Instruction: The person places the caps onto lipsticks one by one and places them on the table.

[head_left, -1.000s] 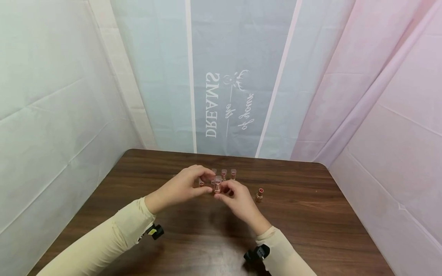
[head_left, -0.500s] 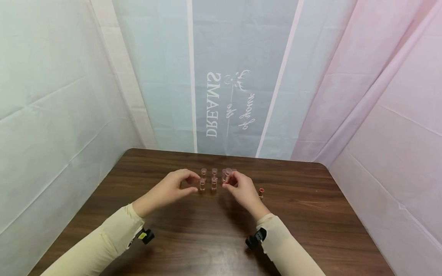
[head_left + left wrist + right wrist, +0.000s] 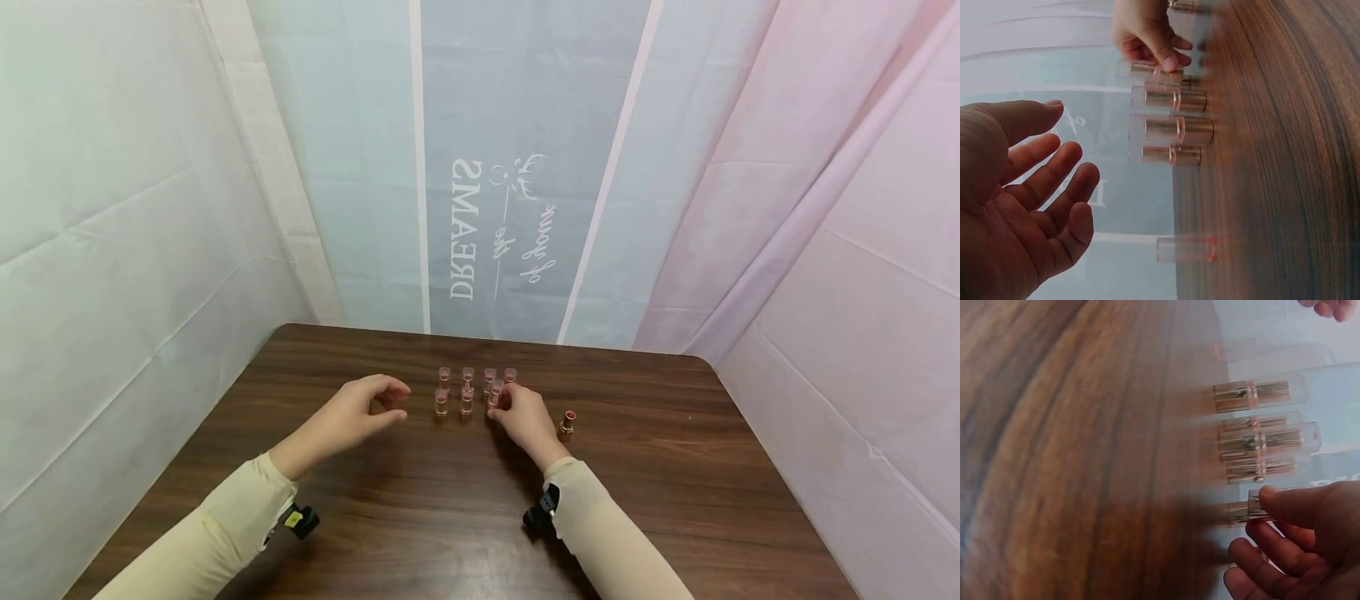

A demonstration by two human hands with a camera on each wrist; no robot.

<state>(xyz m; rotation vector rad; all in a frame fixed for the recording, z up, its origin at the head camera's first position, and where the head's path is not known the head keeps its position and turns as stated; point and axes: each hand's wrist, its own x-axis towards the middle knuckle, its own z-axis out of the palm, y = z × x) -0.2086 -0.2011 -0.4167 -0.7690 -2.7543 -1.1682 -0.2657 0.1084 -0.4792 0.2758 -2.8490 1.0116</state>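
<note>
My right hand (image 3: 528, 414) pinches a gold lipstick with a clear cap (image 3: 496, 392) between thumb and fingers, upright at the front row's right end. Two capped lipsticks, the nearer one (image 3: 467, 402) and another (image 3: 442, 403), stand to its left. Several more capped lipsticks (image 3: 468, 377) form a row behind. Away to the left, my left hand (image 3: 348, 414) hovers with relaxed, parted fingers and holds nothing. The left wrist view shows its palm (image 3: 1016, 206) and a loose clear pinkish cap (image 3: 1186, 249) on the table; the head view does not show that cap.
To the right of my right hand stands an uncapped lipstick (image 3: 567, 422) with a red tip. The dark wooden table (image 3: 420, 517) has a rounded far edge. Pale cloth (image 3: 360, 167) hangs behind it, and lighter sheets flank both sides.
The right hand has carried the capped lipstick rightward from the middle and lowered it at the front row's right end. My left hand has drawn back left, away from the lipsticks.
</note>
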